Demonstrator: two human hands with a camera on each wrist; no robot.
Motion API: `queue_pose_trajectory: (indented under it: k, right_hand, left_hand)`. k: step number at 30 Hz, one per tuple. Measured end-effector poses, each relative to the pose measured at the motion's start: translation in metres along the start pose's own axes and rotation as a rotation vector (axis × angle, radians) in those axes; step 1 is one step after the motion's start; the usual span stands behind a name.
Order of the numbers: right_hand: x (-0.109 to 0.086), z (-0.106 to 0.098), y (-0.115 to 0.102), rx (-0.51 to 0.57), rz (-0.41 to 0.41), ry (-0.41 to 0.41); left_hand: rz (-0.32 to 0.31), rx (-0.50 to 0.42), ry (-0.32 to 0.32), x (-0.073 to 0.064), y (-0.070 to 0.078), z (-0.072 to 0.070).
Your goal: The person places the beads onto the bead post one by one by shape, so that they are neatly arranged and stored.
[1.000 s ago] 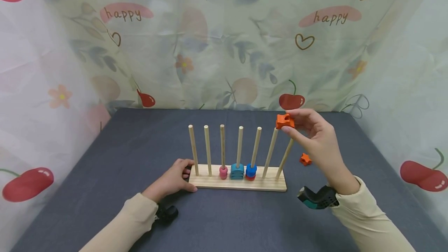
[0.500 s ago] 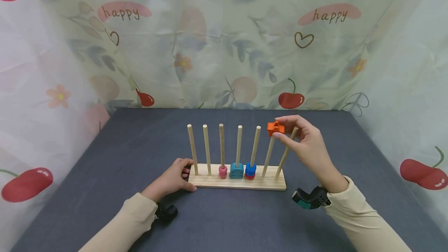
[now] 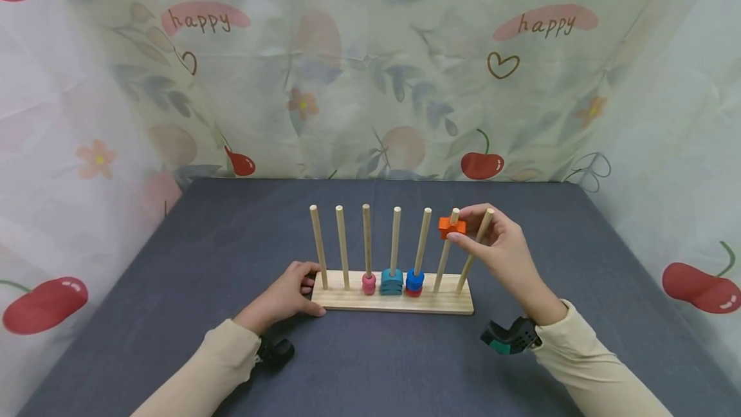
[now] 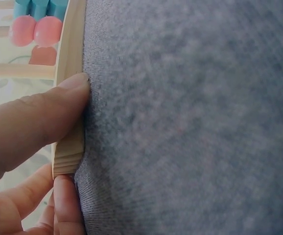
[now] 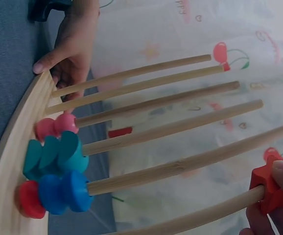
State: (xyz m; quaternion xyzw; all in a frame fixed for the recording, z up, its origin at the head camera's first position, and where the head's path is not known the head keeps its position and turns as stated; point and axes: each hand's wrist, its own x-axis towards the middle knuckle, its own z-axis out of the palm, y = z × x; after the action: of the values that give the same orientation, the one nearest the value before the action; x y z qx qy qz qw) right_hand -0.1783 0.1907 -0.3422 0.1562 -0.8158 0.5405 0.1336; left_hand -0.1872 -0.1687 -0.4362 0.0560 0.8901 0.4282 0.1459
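My right hand (image 3: 492,243) pinches an orange star-shaped bead (image 3: 446,226) between thumb and fingers. The bead is threaded on a wooden peg near its top, with the peg's tip poking out above; the right wrist view shows the shaft entering the star (image 5: 260,182). At the other end my left hand (image 3: 287,291) grips the wooden base (image 3: 359,303), thumb along the front edge and fingers behind. Pink beads (image 3: 368,285), teal beads (image 3: 391,282) and blue beads (image 3: 414,279) over a red bead (image 5: 31,199) sit low on three middle pegs.
Several upright pegs (image 3: 318,246) rise from the base, two bare ones beside my left hand. The last peg (image 3: 467,267) stands close to my right hand. A dark cloth (image 3: 370,365) covers the table, and a printed curtain (image 3: 359,82) hangs behind and at both sides.
My right hand has moved left and down, bringing the orange star bead from above the peg onto its top. A second orange star on the table has become hidden behind that hand. The left hand stays put.
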Motion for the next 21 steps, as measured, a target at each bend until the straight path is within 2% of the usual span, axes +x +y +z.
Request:
queue_pose_trajectory:
  k: [10, 21]
  right_hand:
    - [-0.009, 0.009, 0.018, 0.01, 0.108, -0.067]
    - [-0.02, 0.016, 0.039, 0.079, 0.226, -0.173]
  left_hand:
    - [-0.008, 0.005, 0.0, 0.0, -0.002, 0.0]
    - [0.0, -0.004, 0.001, -0.001, 0.0, 0.0]
